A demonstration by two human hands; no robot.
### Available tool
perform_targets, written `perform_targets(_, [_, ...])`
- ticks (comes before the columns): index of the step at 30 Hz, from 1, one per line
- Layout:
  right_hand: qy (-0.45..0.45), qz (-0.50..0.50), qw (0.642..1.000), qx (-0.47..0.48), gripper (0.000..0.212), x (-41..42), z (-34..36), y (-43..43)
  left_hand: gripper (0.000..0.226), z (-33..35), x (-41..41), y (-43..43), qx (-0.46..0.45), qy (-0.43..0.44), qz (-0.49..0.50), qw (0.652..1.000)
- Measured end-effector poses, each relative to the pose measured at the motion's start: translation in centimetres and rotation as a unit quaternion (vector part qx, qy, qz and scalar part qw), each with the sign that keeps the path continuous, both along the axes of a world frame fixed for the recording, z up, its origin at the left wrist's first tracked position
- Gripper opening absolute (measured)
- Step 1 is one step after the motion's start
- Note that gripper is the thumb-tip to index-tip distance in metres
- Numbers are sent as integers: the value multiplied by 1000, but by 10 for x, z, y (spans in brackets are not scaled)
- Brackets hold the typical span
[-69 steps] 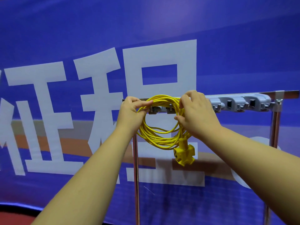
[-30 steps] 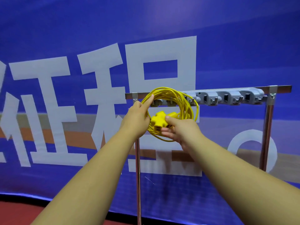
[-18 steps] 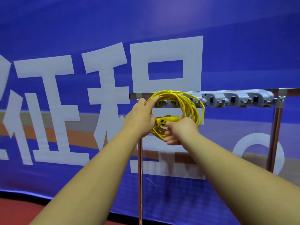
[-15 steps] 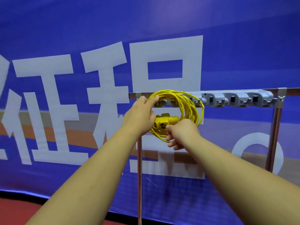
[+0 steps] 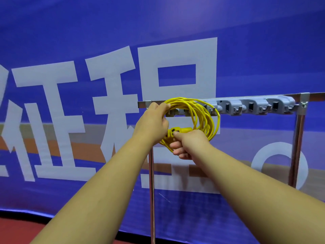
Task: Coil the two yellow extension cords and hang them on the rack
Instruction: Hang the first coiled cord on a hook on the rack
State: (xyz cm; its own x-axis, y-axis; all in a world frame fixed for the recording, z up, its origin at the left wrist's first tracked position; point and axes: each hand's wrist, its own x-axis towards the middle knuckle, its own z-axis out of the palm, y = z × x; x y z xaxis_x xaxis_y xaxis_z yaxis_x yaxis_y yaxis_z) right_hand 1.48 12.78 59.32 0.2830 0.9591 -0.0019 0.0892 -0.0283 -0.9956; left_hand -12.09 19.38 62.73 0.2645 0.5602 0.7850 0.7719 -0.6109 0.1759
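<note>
Cord coil (image 5: 208, 118) at rack (image 5: 255, 106), top inside left grip (image 5: 153, 120), socket end (image 5: 173, 132) inside right grip (image 5: 190, 143).

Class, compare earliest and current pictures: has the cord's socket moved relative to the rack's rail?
Yes. The socket rose toward the rail: it hung below the coil, and now the right hand holds it at the coil's opening.

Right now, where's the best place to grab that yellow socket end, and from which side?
Grip the socket end by its narrow tapered neck, coming from the lower right as the right hand does. The left hand blocks its left side, and the coil rings it above.
</note>
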Motion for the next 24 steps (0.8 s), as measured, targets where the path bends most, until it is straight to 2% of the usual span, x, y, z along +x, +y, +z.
perform_targets(2, [-5, -20, 1000, -21, 30, 0, 5, 5, 46, 1, -4, 1, 1, 5, 2, 1000])
perform_targets(4, [-47, -6, 997, -61, 30, 0, 7, 4, 49, 1, -9, 3, 7, 17, 4, 1000])
perform_targets(8, [-180, 20, 977, -109, 41, 9, 4, -3, 50, -2, -16, 6, 31, 32, 0, 999])
perform_targets(10, [-279, 12, 956, -87, 43, 15, 6, -8, 45, -1, -16, 7, 49, 30, -3, 998])
perform_targets(13, [-446, -72, 891, 39, 36, 27, 16, -20, 37, 2, -12, 8, 66, 12, -11, 998])
perform_targets(16, [-523, -186, 810, 187, 24, 43, 33, -28, 30, 5, -8, 10, 69, -12, -10, 998])
perform_targets(18, [-571, -238, 748, 241, 42, 54, 40, -24, 28, 7, -4, 11, 65, -24, -12, 998])
perform_targets(20, [-613, -279, 698, 244, 67, 63, 43, -14, 27, 8, 1, 10, 62, -30, -10, 998])
perform_targets(22, [-613, -273, 706, 224, 83, 67, 45, -4, 27, 9, 4, 9, 64, -32, -6, 997])
perform_targets(24, [-612, -235, 728, 199, 84, 67, 50, 4, 24, 9, 3, 11, 64, -36, -5, 997])
